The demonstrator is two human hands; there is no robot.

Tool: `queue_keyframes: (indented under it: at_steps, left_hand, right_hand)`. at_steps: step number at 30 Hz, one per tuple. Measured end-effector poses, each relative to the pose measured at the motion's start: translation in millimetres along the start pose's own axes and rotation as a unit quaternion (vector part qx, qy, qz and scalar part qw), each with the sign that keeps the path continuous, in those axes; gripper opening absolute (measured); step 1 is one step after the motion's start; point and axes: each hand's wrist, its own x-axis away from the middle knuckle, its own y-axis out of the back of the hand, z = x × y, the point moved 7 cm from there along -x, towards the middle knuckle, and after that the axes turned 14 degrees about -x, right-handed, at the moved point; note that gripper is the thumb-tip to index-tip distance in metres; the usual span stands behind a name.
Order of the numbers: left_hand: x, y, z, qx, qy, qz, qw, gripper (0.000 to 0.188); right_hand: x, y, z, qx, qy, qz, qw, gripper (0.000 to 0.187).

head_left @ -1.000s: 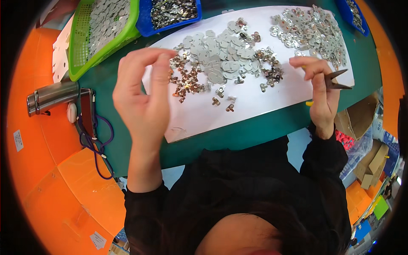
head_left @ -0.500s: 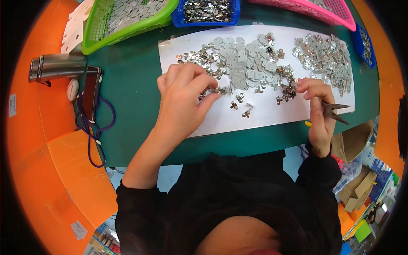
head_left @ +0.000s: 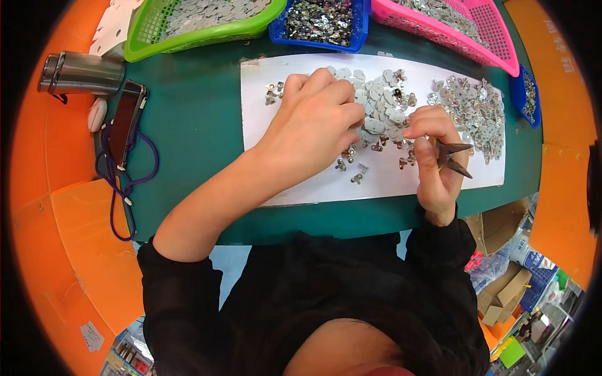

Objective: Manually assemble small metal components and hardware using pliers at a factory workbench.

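Note:
My left hand [head_left: 316, 122] is over the left part of the white sheet [head_left: 285, 191], its fingers curled down among small metal parts. The back of the hand hides its fingertips and whatever they pinch. My right hand [head_left: 436, 160] is closed round a pair of pliers [head_left: 453, 158], whose dark jaws point right and stand apart. Flat grey metal plates [head_left: 379, 103] are heaped between the hands. Small shiny metal fittings [head_left: 357, 178] lie loose in front of my left hand. Another heap of silvery parts [head_left: 480, 116] spreads beyond the pliers, on the right.
Along the back stand a green basket [head_left: 219, 31], a blue tray [head_left: 320, 45] and a pink basket [head_left: 451, 44], all with metal parts. A small blue tray [head_left: 525, 97] sits far right. On the left are a metal flask [head_left: 84, 73], a phone [head_left: 127, 122] and a purple cord [head_left: 155, 166].
My left hand has moved right and is now over the heap, hiding its fingertips. The pliers have turned slightly in my right hand. The whole view has shifted a little.

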Motion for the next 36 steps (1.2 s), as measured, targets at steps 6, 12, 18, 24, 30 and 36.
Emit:
queue_keyframes:
  at_steps: [6,12,18,24,30,36]
  left_hand:
    - [-13.9,-3.4,-4.0,-0.012,-0.008,0.072,0.997,0.012]
    - [-25.7,-5.3,-6.3,-0.050,-0.097,0.058,0.992,0.008]
    - [-33.4,-17.2,1.6,-0.004,-0.091,0.151,0.984,0.010]
    - [-32.2,-14.8,-13.3,0.059,-0.137,0.081,0.985,0.018]
    - [-37.8,-24.7,-19.7,0.065,-0.139,0.148,0.977,0.011]
    - [-39.3,-26.0,-18.2,0.086,-0.135,0.139,0.977,0.007]
  right_hand:
    - [7.9,10.3,-5.1,0.006,-0.008,-0.015,1.000,0.009]
    - [8.4,5.7,-11.4,0.001,-0.028,-0.010,1.000,0.009]
    - [9.4,8.9,-12.3,0.028,-0.012,-0.009,1.000,0.009]
    - [14.2,15.8,-19.1,-0.002,-0.022,-0.054,0.998,0.010]
    - [16.4,16.1,-21.9,-0.006,-0.030,-0.052,0.998,0.009]
    - [15.2,18.2,-18.9,0.013,-0.001,-0.051,0.999,0.009]
